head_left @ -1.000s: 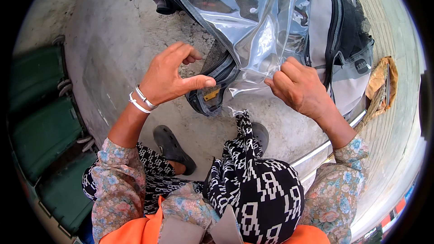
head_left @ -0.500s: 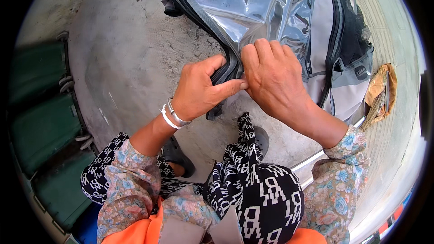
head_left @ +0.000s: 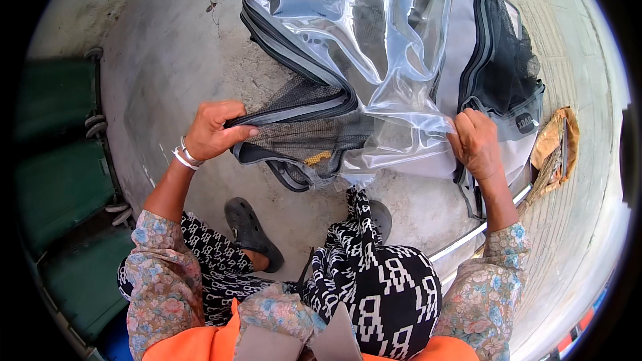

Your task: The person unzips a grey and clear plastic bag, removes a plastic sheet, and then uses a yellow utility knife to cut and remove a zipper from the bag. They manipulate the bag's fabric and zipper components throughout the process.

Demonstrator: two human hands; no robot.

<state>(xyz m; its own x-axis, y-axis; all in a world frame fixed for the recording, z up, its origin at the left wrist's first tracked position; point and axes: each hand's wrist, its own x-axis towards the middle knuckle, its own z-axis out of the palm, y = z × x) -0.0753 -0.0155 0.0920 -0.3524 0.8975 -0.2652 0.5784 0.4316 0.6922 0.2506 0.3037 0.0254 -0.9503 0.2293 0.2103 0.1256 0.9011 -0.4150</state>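
Grey-black mesh bag point(head_left: 461, 33) w/ clear plastic panel point(head_left: 409, 110): our L hand point(head_left: 215, 130) pinches its zip edge point(head_left: 297, 114), R hand point(head_left: 477, 142) grips panel.

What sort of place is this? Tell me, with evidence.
Perhaps a utility or storage area, though that's uncertain: worn, bare concrete floor and a row of green bin-like containers at left.

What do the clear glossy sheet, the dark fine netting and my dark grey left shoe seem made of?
Clear glossy sheet: likely flexible plastic; sharp reflections, soft wrinkles. Dark fine netting: matt mesh, probably synthetic; see-through grid. Dark grey left shoe: matt, perhaps moulded foam or rubber; thick, holed shell.
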